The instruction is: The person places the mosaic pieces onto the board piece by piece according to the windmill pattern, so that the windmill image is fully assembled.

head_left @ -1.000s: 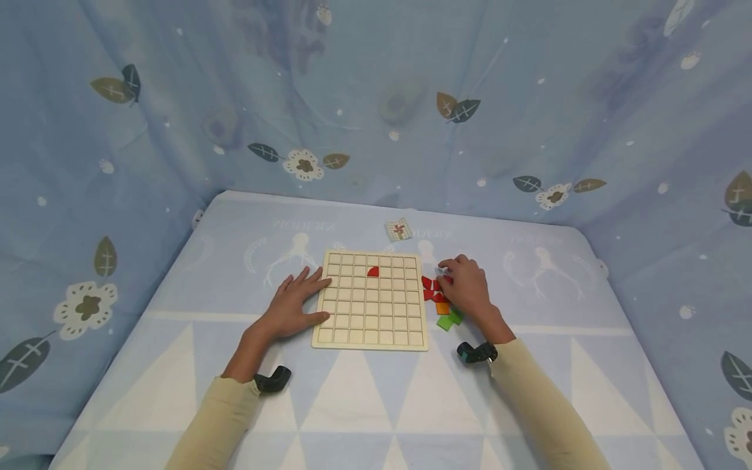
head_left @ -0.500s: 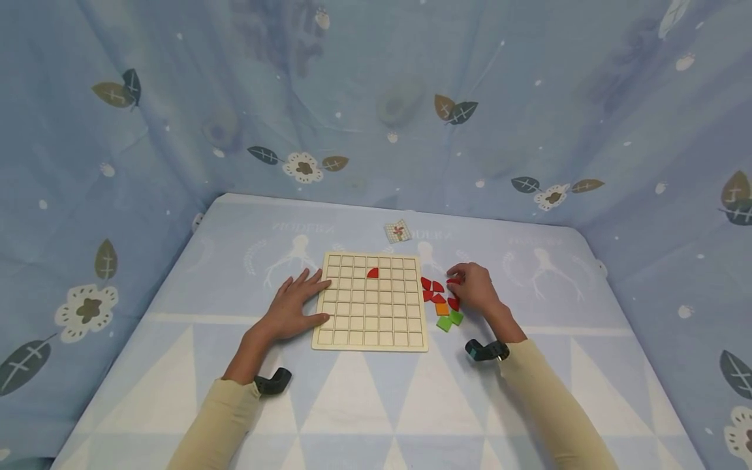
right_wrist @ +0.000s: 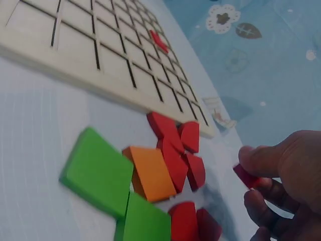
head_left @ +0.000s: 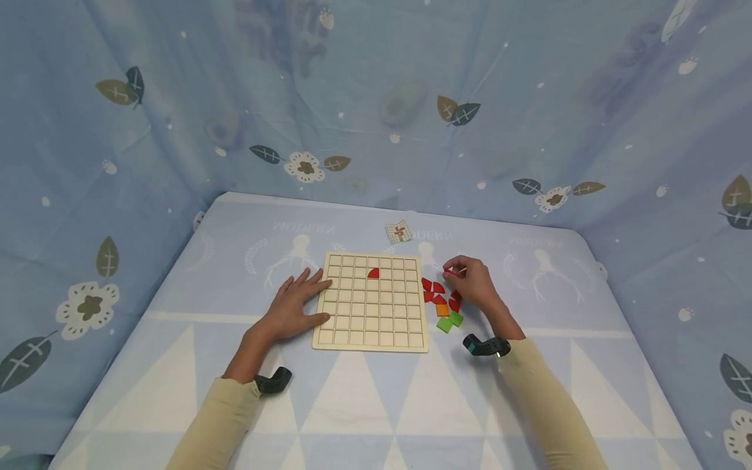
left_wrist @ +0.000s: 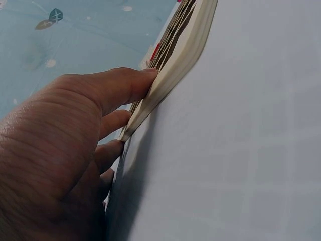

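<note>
A pale wooden grid board (head_left: 372, 322) lies flat on the table. One red quarter-round tile (head_left: 373, 273) sits in a cell of its upper part. My left hand (head_left: 290, 307) rests along the board's left edge, fingers spread, thumb and fingertips touching the rim. To the right of the board, my right hand (head_left: 474, 285) pinches a small red tile (right_wrist: 246, 176) between thumb and fingers, above the table. Below it lie several loose red tiles (right_wrist: 173, 165), an orange square tile (right_wrist: 152, 173) and two green tiles (right_wrist: 98, 170). The held tile's full outline is partly hidden by the fingers.
A small pattern card (head_left: 399, 232) with a red pinwheel design lies behind the board. A patterned blue curtain (head_left: 376, 98) surrounds the table's back and sides. Dark wrist cameras (head_left: 484, 345) are strapped to both wrists.
My right hand has drawn back from over the loose tiles and lifted a red tile, uncovering more of the pile. My left hand has stayed on the board's edge.
</note>
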Motion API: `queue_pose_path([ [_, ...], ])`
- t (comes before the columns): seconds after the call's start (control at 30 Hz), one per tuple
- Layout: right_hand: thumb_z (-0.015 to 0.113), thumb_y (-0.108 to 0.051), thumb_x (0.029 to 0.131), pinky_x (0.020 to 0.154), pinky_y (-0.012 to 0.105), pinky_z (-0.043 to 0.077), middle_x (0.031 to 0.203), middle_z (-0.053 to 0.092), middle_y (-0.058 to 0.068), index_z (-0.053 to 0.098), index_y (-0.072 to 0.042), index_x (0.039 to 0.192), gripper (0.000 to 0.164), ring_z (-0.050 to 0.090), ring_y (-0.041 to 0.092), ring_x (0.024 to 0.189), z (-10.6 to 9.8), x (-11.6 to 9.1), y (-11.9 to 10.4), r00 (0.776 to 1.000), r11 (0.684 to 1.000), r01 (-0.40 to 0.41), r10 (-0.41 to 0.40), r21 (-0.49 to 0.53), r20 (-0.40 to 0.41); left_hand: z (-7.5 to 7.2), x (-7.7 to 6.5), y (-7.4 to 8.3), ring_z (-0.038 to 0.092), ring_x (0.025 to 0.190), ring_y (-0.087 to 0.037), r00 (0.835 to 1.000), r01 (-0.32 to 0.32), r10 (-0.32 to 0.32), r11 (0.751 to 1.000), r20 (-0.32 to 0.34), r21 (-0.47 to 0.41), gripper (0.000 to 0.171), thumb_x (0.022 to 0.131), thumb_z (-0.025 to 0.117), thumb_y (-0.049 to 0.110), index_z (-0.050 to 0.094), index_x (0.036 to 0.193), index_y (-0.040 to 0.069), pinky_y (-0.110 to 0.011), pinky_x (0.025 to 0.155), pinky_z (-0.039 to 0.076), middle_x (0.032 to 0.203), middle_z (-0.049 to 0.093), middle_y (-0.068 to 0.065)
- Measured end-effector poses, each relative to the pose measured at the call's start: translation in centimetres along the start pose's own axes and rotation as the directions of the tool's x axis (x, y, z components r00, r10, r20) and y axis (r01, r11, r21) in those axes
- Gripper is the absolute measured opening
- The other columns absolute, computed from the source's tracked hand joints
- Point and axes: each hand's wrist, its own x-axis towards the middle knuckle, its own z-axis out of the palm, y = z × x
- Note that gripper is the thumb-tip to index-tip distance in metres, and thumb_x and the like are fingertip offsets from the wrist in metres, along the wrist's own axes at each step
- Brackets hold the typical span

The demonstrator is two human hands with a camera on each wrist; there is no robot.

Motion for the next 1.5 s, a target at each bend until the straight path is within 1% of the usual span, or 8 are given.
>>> queue_pose_path([
  [0.17,0.074,-0.016,0.09,0.059,0.035,0.055,0.096,0.067,0.01,0.067,-0.007,0.104,0.018,0.061,0.03,0.079,0.4,-0.1,-1.0,0.996,0.976,-0.09,0.084,0.201,0.034,-0.1,0.0,0.1,0.011,0.148,-0.032,1.0,0.004,-0.004,1.0,-0.002,0.001,0.074,0.085,0.074,0.04,0.046,0.149,0.014,-0.054,0.116,0.004,0.159,0.027,-0.01],
  [0.4,0.068,-0.013,0.093,0.064,0.031,0.055,0.103,0.067,0.011,0.069,-0.006,0.12,0.028,0.066,0.027,0.082,2.1,-0.1,-1.9,0.992,0.951,-0.121,0.102,0.286,0.08,-0.2,-0.1,0.2,0.011,0.148,-0.033,1.0,0.006,-0.006,1.0,-0.003,0.004,0.074,0.085,0.074,0.039,0.046,0.148,0.013,-0.054,0.116,0.005,0.159,0.028,-0.011],
  [0.63,0.073,-0.013,0.089,0.063,0.033,0.054,0.094,0.071,0.011,0.072,-0.004,0.1,0.014,0.067,0.027,0.081,4.0,-0.1,-3.0,0.999,0.942,-0.002,-0.011,0.337,0.038,0.0,-0.1,0.2,0.011,0.148,-0.033,1.0,0.0,0.0,1.0,-0.001,-0.001,0.074,0.085,0.073,0.039,0.046,0.149,0.013,-0.054,0.116,0.004,0.159,0.027,-0.01],
  [0.83,0.075,-0.016,0.087,0.066,0.027,0.05,0.089,0.068,0.006,0.074,-0.005,0.094,0.013,0.061,0.02,0.08,5.8,0.0,-3.8,0.997,0.939,0.08,-0.079,0.335,-0.016,0.0,-0.1,0.0,0.011,0.148,-0.032,1.0,0.002,-0.002,1.0,-0.001,-0.001,0.074,0.085,0.073,0.04,0.045,0.149,0.014,-0.052,0.117,0.003,0.159,0.027,-0.009],
  [1.0,0.072,-0.01,0.089,0.062,0.027,0.047,0.084,0.069,0.004,0.074,-0.005,0.101,0.014,0.059,0.02,0.073,7.1,0.0,-4.8,0.988,0.937,0.147,-0.151,0.317,-0.013,0.0,0.0,0.0,0.012,0.148,-0.032,1.0,0.0,0.0,1.0,-0.009,0.007,0.074,0.085,0.073,0.04,0.046,0.148,0.014,-0.053,0.116,0.004,0.159,0.028,-0.01],
  [1.1,0.073,-0.009,0.089,0.062,0.028,0.048,0.081,0.07,0.0,0.076,-0.007,0.096,0.009,0.062,0.017,0.071,7.9,-0.1,-5.6,0.981,0.944,0.185,-0.194,0.273,0.007,0.0,-0.1,0.0,0.012,0.148,-0.032,1.0,0.004,-0.004,1.0,-0.014,0.009,0.074,0.085,0.074,0.04,0.046,0.148,0.014,-0.053,0.117,0.005,0.159,0.028,-0.01],
  [1.3,0.075,-0.012,0.087,0.064,0.03,0.052,0.078,0.07,-0.003,0.077,-0.01,0.09,0.005,0.064,0.013,0.072,9.4,-0.3,-6.6,0.972,0.956,0.212,-0.228,0.201,0.058,0.0,0.0,0.2,0.011,0.148,-0.031,1.0,0.012,-0.012,1.0,-0.007,0.012,0.074,0.084,0.074,0.04,0.046,0.148,0.014,-0.053,0.117,0.004,0.159,0.027,-0.009],
  [1.5,0.074,-0.013,0.088,0.062,0.031,0.049,0.075,0.067,-0.005,0.077,-0.01,0.087,0.005,0.059,0.014,0.069,10.5,-0.4,-6.8,0.969,0.961,0.244,-0.248,0.13,0.017,0.0,-0.1,0.2,0.012,0.148,-0.032,1.0,0.015,-0.015,1.0,-0.009,0.021,0.075,0.084,0.074,0.04,0.046,0.148,0.014,-0.053,0.117,0.004,0.159,0.027,-0.009],
])
